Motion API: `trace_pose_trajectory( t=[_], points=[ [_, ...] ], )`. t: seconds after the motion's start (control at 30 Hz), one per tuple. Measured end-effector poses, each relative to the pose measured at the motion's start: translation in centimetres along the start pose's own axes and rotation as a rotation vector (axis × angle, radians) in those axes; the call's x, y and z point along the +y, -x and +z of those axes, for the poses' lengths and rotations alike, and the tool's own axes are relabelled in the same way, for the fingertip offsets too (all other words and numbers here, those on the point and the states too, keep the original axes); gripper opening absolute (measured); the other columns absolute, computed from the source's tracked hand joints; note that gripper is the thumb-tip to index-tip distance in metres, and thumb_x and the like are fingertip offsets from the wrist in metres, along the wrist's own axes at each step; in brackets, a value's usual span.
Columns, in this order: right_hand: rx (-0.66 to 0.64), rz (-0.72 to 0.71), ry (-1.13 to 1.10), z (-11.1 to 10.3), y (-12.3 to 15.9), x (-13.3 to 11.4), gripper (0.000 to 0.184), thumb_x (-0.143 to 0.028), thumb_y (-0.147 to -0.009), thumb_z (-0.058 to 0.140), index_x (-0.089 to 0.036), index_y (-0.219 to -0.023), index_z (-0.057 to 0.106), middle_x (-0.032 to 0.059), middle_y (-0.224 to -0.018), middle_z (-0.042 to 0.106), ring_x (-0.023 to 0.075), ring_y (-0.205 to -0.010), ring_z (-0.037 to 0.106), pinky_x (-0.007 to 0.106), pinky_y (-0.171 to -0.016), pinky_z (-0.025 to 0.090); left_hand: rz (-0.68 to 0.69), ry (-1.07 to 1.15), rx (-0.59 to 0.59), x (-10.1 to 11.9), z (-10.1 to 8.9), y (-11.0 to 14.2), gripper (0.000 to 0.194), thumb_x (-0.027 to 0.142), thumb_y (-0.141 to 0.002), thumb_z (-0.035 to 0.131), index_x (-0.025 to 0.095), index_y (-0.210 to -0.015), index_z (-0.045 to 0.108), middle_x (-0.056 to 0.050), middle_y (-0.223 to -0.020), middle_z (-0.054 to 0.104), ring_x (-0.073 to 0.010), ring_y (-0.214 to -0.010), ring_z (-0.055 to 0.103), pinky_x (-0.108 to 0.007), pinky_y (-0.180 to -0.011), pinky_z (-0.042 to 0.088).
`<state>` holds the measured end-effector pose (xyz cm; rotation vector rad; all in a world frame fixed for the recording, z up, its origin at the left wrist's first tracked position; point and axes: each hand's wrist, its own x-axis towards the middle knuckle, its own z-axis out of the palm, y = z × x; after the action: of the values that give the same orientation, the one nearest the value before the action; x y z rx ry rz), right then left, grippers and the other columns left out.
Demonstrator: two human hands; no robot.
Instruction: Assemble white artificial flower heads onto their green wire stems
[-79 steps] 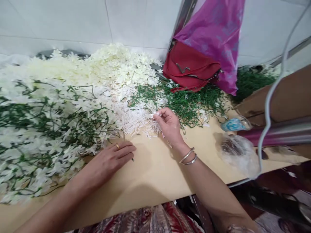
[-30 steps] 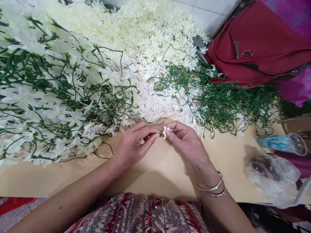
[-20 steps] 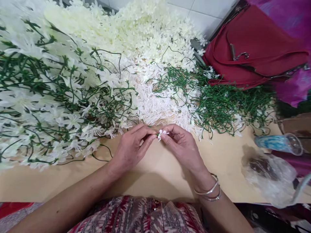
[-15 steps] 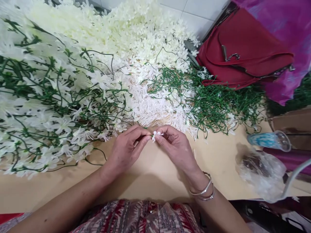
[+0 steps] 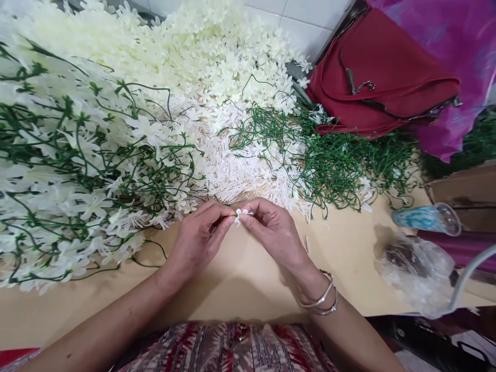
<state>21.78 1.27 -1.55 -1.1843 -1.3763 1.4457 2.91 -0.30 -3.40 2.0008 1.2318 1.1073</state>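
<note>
A small white artificial flower [image 5: 241, 215] is pinched between my two hands over the table. My left hand [image 5: 203, 232] has thumb and forefinger closed at the flower's left side, where a stem would be; the stem itself is mostly hidden. At the right side my right hand [image 5: 273, 230] pinches the petals, with a thin white strand showing by its fingertips. Just beyond my hands lie loose white stamen strands [image 5: 240, 173]. To the left spreads a heap of white flowers on green stems [image 5: 93, 201].
Cream flower heads [image 5: 186, 46] are piled at the back. Green stems [image 5: 333, 160] lie right of centre under a red handbag [image 5: 387, 72]. On the right are a blue-patterned plastic cup [image 5: 420, 219] on its side, a clear plastic bag [image 5: 418, 279] and a cardboard box [image 5: 468, 188].
The whole view has shifted slightly, with most things a little further left. Both hands keep their pinch on the flower, and a white strand shows more clearly at the right fingertips.
</note>
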Motion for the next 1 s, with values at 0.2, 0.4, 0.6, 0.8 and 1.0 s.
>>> trace_pose_trajectory(
  t=[0.2, 0.4, 0.6, 0.8, 1.0],
  points=[
    [-0.061, 0.008, -0.032, -1.2, -0.5, 0.1, 0.016, -0.037, -0.087, 0.079, -0.023, -0.089, 0.071, -0.0025, -0.078, 0.065, 0.0142, -0.073, 0.056, 0.031, -0.074, 0.048, 0.005, 0.055, -0.038, 0.0, 0.2, 0.1, 0.008, 0.014, -0.104, 0.059, 0.018, -0.106, 0.065, -0.002, -0.094, 0.064, -0.0147, -0.085, 0.063, -0.025, -0.077, 0.048],
    [-0.048, 0.033, -0.042, -1.6, -0.4, 0.2, 0.019, -0.039, -0.084, 0.084, -0.024, -0.089, 0.074, -0.0018, -0.081, 0.070, 0.0149, -0.075, 0.060, 0.033, -0.076, 0.050, 0.024, 0.096, -0.009, 0.2, 0.0, 0.0, 0.008, 0.015, -0.103, 0.062, 0.019, -0.106, 0.069, -0.001, -0.091, 0.070, -0.0140, -0.083, 0.066, -0.024, -0.075, 0.048],
    [-0.068, 0.008, -0.004, -1.7, -0.3, 0.2, 0.010, -0.031, -0.085, 0.082, -0.024, -0.082, 0.075, -0.0010, -0.082, 0.073, 0.0147, -0.076, 0.062, 0.033, -0.077, 0.051, 0.018, 0.144, -0.016, 0.3, -0.1, 0.0, 0.009, 0.013, -0.102, 0.063, 0.020, -0.104, 0.070, -0.001, -0.093, 0.074, -0.0139, -0.085, 0.067, -0.024, -0.077, 0.049],
    [-0.058, -0.010, 0.002, -1.6, -0.3, 0.3, 0.006, -0.027, -0.085, 0.081, -0.025, -0.082, 0.076, -0.0002, -0.084, 0.075, 0.0148, -0.077, 0.065, 0.033, -0.076, 0.054, -0.003, 0.157, -0.014, -0.1, 0.0, 0.3, 0.011, 0.012, -0.101, 0.064, 0.021, -0.105, 0.070, -0.001, -0.096, 0.076, -0.0144, -0.087, 0.068, -0.025, -0.077, 0.050],
    [-0.024, -0.051, -0.039, -1.0, -0.1, 0.5, 0.006, -0.027, -0.085, 0.082, -0.026, -0.083, 0.077, 0.0005, -0.087, 0.076, 0.0160, -0.081, 0.068, 0.034, -0.078, 0.057, -0.075, 0.176, -0.036, 0.4, -0.1, 0.2, 0.009, 0.018, -0.103, 0.062, 0.023, -0.104, 0.070, -0.001, -0.095, 0.076, -0.0160, -0.087, 0.069, -0.028, -0.079, 0.051]
  ],
)
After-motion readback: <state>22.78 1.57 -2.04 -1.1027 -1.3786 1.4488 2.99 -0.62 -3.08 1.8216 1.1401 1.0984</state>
